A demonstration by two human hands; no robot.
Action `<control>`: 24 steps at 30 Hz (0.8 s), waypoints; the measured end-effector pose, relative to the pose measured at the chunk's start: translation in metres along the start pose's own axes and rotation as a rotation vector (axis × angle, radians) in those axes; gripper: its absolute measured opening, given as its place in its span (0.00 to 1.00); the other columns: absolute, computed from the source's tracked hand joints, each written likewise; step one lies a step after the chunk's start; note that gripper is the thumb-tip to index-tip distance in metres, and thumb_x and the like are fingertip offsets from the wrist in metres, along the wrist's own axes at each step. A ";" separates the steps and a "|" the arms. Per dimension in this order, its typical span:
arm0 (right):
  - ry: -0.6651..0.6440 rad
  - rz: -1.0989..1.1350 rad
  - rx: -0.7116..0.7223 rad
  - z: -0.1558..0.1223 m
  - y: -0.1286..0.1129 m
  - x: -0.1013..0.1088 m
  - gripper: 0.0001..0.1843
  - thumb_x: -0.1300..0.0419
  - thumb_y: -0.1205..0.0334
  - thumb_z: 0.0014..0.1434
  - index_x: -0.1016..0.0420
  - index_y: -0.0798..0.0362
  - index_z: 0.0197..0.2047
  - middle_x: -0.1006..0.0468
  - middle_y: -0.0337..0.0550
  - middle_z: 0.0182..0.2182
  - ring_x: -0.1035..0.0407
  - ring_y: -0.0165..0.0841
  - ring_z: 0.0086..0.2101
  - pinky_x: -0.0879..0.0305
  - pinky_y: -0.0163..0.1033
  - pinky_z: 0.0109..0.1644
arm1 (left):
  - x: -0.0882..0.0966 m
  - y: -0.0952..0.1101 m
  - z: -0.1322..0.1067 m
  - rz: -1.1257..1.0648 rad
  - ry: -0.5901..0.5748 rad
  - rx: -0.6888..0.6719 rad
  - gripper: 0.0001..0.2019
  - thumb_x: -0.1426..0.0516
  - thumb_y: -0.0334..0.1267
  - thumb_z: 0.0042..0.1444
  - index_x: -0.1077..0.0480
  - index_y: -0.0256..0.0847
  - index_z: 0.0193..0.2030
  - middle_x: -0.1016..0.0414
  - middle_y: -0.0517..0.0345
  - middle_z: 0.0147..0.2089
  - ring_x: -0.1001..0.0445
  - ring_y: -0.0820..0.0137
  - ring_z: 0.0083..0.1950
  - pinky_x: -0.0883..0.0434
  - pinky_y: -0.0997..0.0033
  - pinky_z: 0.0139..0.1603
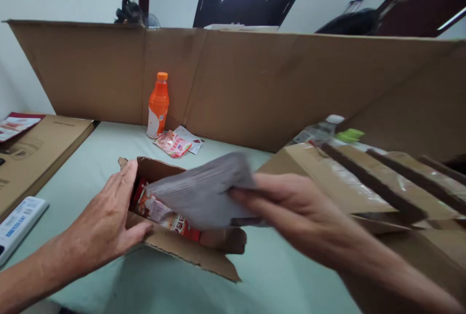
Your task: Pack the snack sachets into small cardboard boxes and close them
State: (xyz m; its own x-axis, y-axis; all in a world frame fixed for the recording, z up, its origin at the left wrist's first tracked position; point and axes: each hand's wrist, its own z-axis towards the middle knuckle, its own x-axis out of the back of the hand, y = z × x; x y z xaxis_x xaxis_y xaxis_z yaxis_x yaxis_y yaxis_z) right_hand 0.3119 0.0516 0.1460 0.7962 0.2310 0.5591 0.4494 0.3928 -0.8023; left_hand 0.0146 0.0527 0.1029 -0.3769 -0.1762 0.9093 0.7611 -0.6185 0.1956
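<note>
A small open cardboard box [192, 255] sits on the pale green tabletop [276, 265], its flaps spread. My left hand [112, 212] grips its left end, thumb on the near flap and fingers over the wall. Red and white printed food packets [169, 217] lie inside, partly covered. Pinched in my right hand [294, 205] is a thin grey, wrinkled sheet [207, 190], blurred by motion; whether it is paper or a plastic bag I cannot tell. It slants above the box, its left end over the packets.
An orange drink bottle [158, 105] stands behind the box, beside a pink packet [173, 144]. Cardboard boxes [338, 178] are stacked at right, near a clear bottle [324, 129]. A flat carton [43, 144] and white device [22, 224] lie left. A tall cardboard panel [255, 86] spans the back.
</note>
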 end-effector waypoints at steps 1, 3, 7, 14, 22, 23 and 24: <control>-0.109 -0.062 -0.024 0.007 -0.004 -0.010 0.18 0.48 0.57 0.68 0.29 0.51 0.26 0.29 0.36 0.21 0.38 0.29 0.22 0.40 0.34 0.24 | 0.000 -0.001 -0.003 -0.021 0.004 0.015 0.53 0.36 0.41 0.56 0.69 0.38 0.77 0.45 0.29 0.74 0.40 0.43 0.74 0.31 0.43 0.68; -0.309 -0.205 -0.061 0.022 -0.006 -0.031 0.17 0.50 0.65 0.66 0.31 0.52 0.25 0.30 0.36 0.21 0.40 0.27 0.23 0.43 0.33 0.27 | 0.000 -0.002 -0.009 -0.056 -0.004 0.040 0.56 0.36 0.40 0.55 0.74 0.42 0.77 0.52 0.31 0.77 0.48 0.43 0.77 0.34 0.42 0.70; -0.613 -0.449 -0.104 0.045 -0.004 -0.060 0.11 0.47 0.68 0.65 0.22 0.54 0.38 0.18 0.45 0.34 0.27 0.34 0.34 0.37 0.36 0.38 | 0.003 -0.001 -0.009 -0.107 -0.183 0.053 0.50 0.39 0.36 0.55 0.64 0.40 0.77 0.54 0.34 0.78 0.51 0.47 0.78 0.38 0.42 0.72; -0.540 -0.809 -0.102 0.066 0.005 -0.070 0.19 0.49 0.69 0.67 0.21 0.56 0.54 0.17 0.56 0.49 0.23 0.43 0.49 0.33 0.41 0.48 | 0.007 0.008 0.016 -0.017 -0.480 0.046 0.20 0.43 0.35 0.61 0.31 0.38 0.60 0.24 0.43 0.62 0.25 0.52 0.63 0.27 0.51 0.62; -0.591 -0.868 -0.093 0.084 0.022 -0.096 0.11 0.36 0.70 0.54 0.16 0.60 0.41 0.15 0.59 0.38 0.20 0.45 0.37 0.32 0.38 0.35 | 0.002 0.009 0.035 0.053 -0.457 0.006 0.15 0.42 0.31 0.58 0.29 0.34 0.52 0.24 0.41 0.55 0.26 0.49 0.59 0.27 0.47 0.60; -0.567 -0.859 -0.063 0.082 0.023 -0.099 0.11 0.37 0.72 0.54 0.16 0.60 0.40 0.15 0.58 0.37 0.20 0.44 0.36 0.32 0.38 0.35 | 0.001 0.010 0.035 0.064 -0.438 0.008 0.17 0.41 0.30 0.57 0.30 0.33 0.54 0.25 0.39 0.56 0.27 0.48 0.61 0.27 0.46 0.61; -0.533 -0.846 -0.023 0.079 0.023 -0.101 0.11 0.38 0.74 0.54 0.16 0.60 0.39 0.15 0.58 0.37 0.20 0.43 0.35 0.32 0.38 0.35 | 0.001 0.010 0.034 0.073 -0.417 0.009 0.19 0.41 0.30 0.56 0.31 0.32 0.56 0.26 0.37 0.58 0.29 0.47 0.62 0.29 0.44 0.62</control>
State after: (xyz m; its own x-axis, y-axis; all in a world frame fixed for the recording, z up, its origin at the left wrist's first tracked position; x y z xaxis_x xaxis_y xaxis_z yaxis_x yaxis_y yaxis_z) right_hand 0.2092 0.1078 0.0877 -0.0724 0.2551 0.9642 0.7967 0.5964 -0.0980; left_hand 0.0397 0.0724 0.1177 -0.0774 0.1067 0.9913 0.7831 -0.6089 0.1267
